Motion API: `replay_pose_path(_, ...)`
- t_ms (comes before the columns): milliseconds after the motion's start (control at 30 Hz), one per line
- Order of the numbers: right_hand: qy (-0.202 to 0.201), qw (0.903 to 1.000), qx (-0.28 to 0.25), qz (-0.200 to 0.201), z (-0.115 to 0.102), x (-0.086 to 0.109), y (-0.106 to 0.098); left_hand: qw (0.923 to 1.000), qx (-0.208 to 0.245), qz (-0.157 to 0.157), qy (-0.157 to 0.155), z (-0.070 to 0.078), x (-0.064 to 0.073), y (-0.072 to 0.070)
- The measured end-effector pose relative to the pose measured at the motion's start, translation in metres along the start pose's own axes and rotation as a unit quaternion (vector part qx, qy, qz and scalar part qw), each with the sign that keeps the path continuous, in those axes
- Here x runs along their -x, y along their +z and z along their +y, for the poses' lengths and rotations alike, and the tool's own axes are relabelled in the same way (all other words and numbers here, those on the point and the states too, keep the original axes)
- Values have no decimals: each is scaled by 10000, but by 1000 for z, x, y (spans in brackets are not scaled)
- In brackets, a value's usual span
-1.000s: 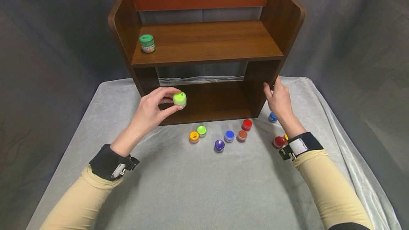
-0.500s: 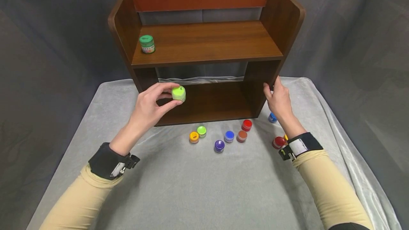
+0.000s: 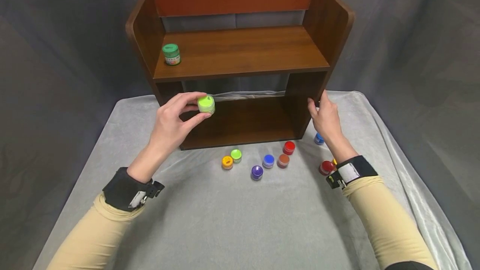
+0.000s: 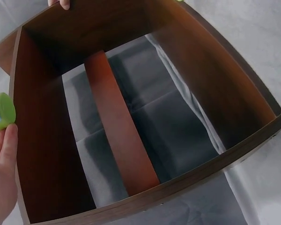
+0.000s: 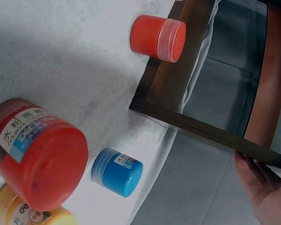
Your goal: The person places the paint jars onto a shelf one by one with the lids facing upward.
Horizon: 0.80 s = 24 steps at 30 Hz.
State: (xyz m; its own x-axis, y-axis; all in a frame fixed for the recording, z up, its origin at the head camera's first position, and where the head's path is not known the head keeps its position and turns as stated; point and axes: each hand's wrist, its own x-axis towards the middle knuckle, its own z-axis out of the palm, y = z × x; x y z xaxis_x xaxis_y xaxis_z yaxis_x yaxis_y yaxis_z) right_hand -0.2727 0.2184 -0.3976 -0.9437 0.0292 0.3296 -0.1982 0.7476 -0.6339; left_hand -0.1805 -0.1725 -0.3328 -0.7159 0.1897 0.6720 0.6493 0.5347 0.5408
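My left hand (image 3: 166,122) pinches a light green paint jar (image 3: 206,104) between thumb and fingers. The jar is in the air before the lower opening of a brown wooden shelf (image 3: 243,51). In the left wrist view, the lid of this jar (image 4: 7,108) shows at the left edge, beside the shelf's middle board. My right hand (image 3: 327,119) grips the front edge of the shelf's right side panel, thumb on the inner side; its fingers (image 5: 246,171) touch the panel's outside in the right wrist view. A dark green paint jar (image 3: 171,55) stands at the left end of the upper board.
In front of the shelf, orange (image 3: 227,162), light green (image 3: 236,156), purple (image 3: 256,172), blue (image 3: 268,161), brown (image 3: 283,161) and red jars (image 3: 288,148) sit on the grey cloth (image 3: 240,220). Near my right wrist are another blue jar (image 5: 118,172), a dark red jar (image 3: 326,167) and a yellow jar (image 5: 25,211).
My left hand has lifted the light green jar higher and slightly to the left. The right hand keeps its grip on the side panel. The head view has shifted slightly.
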Motion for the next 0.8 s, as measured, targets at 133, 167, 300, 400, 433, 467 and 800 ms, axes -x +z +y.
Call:
replay_pose_path(133,-30,10000,-27,11,0,0,1,9998,2,191,-13,1,-4,-2)
replay_pose_path(167,-30,10000,-29,12,0,0,2,9997,-1,245,-34,2,-5,-2)
replay_pose_path(300,-11,10000,-22,-4,0,0,3,9989,25,455,-92,4,-8,-4)
replay_pose_path(400,1,10000,-21,-26,-1,0,4,9983,53,572,-99,6,-11,-5)
replay_pose_path(433,6,10000,-26,-33,-1,0,4,9982,47,594,-111,7,-12,-5)
replay_pose_path(467,1,10000,-20,-23,-1,0,4,9980,35,617,-124,8,-13,-6)
replay_pose_path(800,-111,9999,-19,113,-1,-1,4,9969,-29,747,-246,19,-28,-9)
